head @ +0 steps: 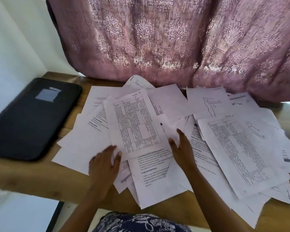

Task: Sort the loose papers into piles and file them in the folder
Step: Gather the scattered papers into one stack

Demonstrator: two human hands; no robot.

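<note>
Papers, thin rectangular sheets, overlap beside smooth black folder.

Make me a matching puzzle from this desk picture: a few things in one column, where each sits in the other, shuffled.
1. black folder
2. standing-figure sketch
3. pink curtain
4. wooden table

a. hangs behind the table
b. lies under the scattered papers
c. closed, at the table's left end
d. among the papers, far side near the curtain

Pairs: 1-c, 2-d, 3-a, 4-b
</note>
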